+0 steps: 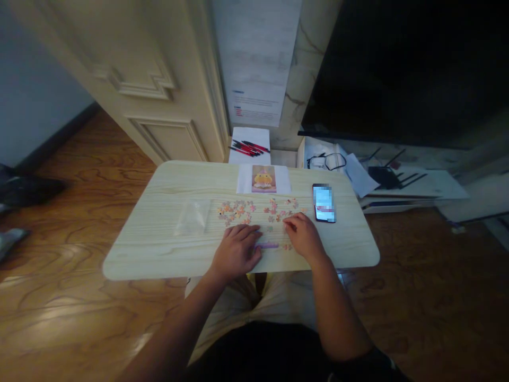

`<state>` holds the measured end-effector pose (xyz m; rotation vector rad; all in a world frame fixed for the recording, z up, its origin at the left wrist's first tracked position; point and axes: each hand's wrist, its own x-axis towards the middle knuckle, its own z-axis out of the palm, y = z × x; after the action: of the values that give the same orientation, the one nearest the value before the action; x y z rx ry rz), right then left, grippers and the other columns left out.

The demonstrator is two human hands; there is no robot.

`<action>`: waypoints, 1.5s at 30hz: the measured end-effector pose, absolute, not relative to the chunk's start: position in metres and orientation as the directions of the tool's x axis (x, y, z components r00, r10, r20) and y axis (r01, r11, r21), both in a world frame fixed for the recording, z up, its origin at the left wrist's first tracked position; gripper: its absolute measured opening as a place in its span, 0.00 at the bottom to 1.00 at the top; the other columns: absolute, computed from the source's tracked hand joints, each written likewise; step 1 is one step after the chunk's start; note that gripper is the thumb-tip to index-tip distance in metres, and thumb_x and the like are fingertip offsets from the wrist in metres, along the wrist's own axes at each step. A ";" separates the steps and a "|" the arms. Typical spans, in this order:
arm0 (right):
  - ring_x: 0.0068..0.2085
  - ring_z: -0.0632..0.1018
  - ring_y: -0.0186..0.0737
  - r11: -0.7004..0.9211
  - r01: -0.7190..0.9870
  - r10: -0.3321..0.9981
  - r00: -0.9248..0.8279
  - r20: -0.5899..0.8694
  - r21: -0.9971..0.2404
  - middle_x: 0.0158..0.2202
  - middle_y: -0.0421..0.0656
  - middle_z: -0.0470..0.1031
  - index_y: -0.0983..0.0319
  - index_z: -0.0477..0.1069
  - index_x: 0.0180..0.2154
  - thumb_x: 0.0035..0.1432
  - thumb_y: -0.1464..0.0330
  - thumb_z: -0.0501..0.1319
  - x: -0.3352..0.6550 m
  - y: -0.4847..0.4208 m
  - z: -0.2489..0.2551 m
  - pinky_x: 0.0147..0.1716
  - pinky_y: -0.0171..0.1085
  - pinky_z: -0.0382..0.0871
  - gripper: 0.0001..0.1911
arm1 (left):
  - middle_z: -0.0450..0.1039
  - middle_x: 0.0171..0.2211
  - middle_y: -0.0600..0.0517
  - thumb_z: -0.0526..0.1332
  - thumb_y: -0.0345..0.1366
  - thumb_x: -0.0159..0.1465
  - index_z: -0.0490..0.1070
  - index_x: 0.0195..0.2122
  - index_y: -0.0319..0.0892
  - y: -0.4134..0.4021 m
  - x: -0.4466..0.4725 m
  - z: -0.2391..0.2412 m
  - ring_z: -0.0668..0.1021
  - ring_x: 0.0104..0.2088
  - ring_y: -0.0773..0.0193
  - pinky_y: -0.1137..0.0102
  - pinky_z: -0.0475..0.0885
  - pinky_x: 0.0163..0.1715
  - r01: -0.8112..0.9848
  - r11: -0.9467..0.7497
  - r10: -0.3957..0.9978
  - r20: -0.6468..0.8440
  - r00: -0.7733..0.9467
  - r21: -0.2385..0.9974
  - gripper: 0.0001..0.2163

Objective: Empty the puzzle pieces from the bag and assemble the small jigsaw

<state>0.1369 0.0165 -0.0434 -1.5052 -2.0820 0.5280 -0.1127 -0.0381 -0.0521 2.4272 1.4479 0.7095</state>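
My left hand (pixel 237 247) lies on the pale wooden table (pixel 159 233), fingers curled over a short joined strip of purple puzzle pieces (pixel 267 245). My right hand (pixel 303 233) rests just right of it, fingertips pinched at a small piece I cannot make out. Several loose pink and orange puzzle pieces (pixel 238 211) are scattered just beyond both hands. A reference picture (pixel 263 179) of a yellow figure lies at the table's far edge.
A clear plastic bag (pixel 192 216) lies left of the pieces. A phone (pixel 323 202) with a lit screen sits at the right. Beyond the table are red and black pens (pixel 249 148) on a white sheet, a door, a dark screen and a low shelf with cables.
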 end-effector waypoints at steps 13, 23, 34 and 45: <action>0.39 0.78 0.40 0.136 0.831 0.990 -0.101 0.095 -0.540 0.42 0.45 0.78 0.61 0.80 0.44 0.63 0.73 0.61 0.217 0.007 -0.036 0.44 0.39 0.72 0.11 | 0.70 0.64 0.47 0.61 0.46 0.65 0.72 0.60 0.49 -0.035 -0.113 -0.050 0.71 0.61 0.46 0.48 0.65 0.60 0.742 -0.532 0.847 0.248 0.470 0.408 0.22; 0.43 0.79 0.42 0.135 0.848 0.989 -0.085 0.120 -0.513 0.46 0.46 0.79 0.60 0.80 0.45 0.65 0.73 0.58 0.218 0.011 -0.037 0.47 0.40 0.71 0.13 | 0.71 0.63 0.48 0.58 0.44 0.70 0.73 0.59 0.50 -0.037 -0.113 -0.045 0.71 0.62 0.48 0.49 0.64 0.61 0.741 -0.520 0.854 0.232 0.465 0.426 0.18; 0.41 0.78 0.46 -0.094 0.931 0.979 0.151 0.137 -0.353 0.40 0.52 0.80 0.61 0.79 0.38 0.66 0.59 0.62 0.148 0.063 -0.036 0.44 0.41 0.70 0.13 | 0.72 0.62 0.49 0.57 0.42 0.70 0.74 0.58 0.50 -0.036 -0.113 -0.046 0.71 0.61 0.49 0.50 0.64 0.61 0.737 -0.500 0.866 0.249 0.434 0.454 0.17; 0.38 0.78 0.43 -0.038 0.844 0.989 0.109 0.102 -0.534 0.37 0.44 0.79 0.60 0.75 0.41 0.62 0.71 0.60 0.146 0.069 -0.041 0.41 0.40 0.70 0.07 | 0.71 0.63 0.50 0.59 0.40 0.68 0.71 0.62 0.49 -0.040 -0.112 -0.043 0.70 0.61 0.48 0.48 0.62 0.62 0.724 -0.513 0.858 0.241 0.454 0.462 0.21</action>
<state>0.1465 0.0693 -0.0413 -1.9277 -1.7791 0.4095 -0.1123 -0.0395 -0.0428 2.4153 1.3547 0.6506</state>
